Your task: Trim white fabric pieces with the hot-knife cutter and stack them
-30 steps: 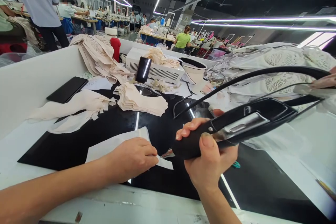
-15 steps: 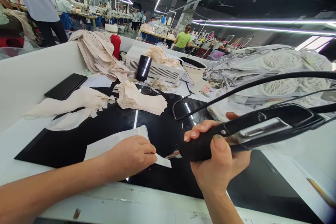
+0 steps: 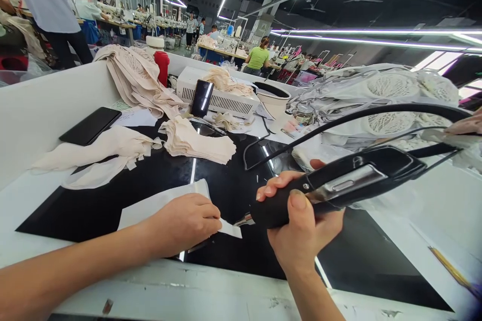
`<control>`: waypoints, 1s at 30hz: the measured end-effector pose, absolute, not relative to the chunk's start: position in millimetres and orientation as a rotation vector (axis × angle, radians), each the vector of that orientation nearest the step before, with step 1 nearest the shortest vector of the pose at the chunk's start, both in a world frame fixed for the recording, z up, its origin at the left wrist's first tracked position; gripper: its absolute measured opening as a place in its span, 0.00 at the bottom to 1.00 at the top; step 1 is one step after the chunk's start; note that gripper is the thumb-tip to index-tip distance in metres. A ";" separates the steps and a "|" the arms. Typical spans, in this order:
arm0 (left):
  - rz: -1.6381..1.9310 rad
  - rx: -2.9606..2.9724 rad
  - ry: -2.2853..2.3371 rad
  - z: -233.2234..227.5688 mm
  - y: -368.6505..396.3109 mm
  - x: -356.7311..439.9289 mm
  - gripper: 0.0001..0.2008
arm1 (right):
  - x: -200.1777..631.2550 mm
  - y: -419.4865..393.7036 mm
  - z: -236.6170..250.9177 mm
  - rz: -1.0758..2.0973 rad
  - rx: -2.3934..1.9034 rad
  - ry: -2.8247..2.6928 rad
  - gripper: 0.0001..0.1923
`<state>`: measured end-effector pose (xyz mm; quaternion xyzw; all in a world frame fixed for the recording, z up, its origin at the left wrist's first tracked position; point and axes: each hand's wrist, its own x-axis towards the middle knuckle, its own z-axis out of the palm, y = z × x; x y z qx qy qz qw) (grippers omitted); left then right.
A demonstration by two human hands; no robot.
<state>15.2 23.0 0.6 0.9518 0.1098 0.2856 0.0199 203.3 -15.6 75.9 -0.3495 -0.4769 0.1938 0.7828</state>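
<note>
We press our left hand (image 3: 186, 223) flat on the white fabric strip (image 3: 165, 203), near-centre on the black mat (image 3: 233, 185), fingers together, pinning it taut. Right hand (image 3: 301, 230) is clamped round the black cutter handle (image 3: 286, 205), tip at the strip's rt end; cord (image 3: 339, 120) arcs away right. Cut stacks (image 3: 199, 143) sit farther back, w/in reach.

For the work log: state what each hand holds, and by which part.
Right hand grips the black corded tool by its rounded front handle. Left hand presses flat on the white piece, grasping nothing.
</note>
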 end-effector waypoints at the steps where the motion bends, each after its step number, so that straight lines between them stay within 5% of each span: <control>1: 0.877 2.956 0.340 0.8 23.0 15.2 0.10 | 203.3 -15.4 76.0 0.417 -0.759 -1.030 0.18; 10: 0.822 2.940 0.347 -0.8 24.5 15.8 0.09 | 195.6 -21.3 80.3 0.480 -0.706 -0.995 0.22; 20: 0.769 2.944 0.355 -0.9 24.3 14.9 0.10 | 189.1 -24.0 74.3 0.488 -0.727 -1.057 0.16; 30: 0.828 2.950 0.343 -1.6 25.1 15.0 0.10 | 202.6 -27.2 73.6 0.440 -0.753 -1.007 0.24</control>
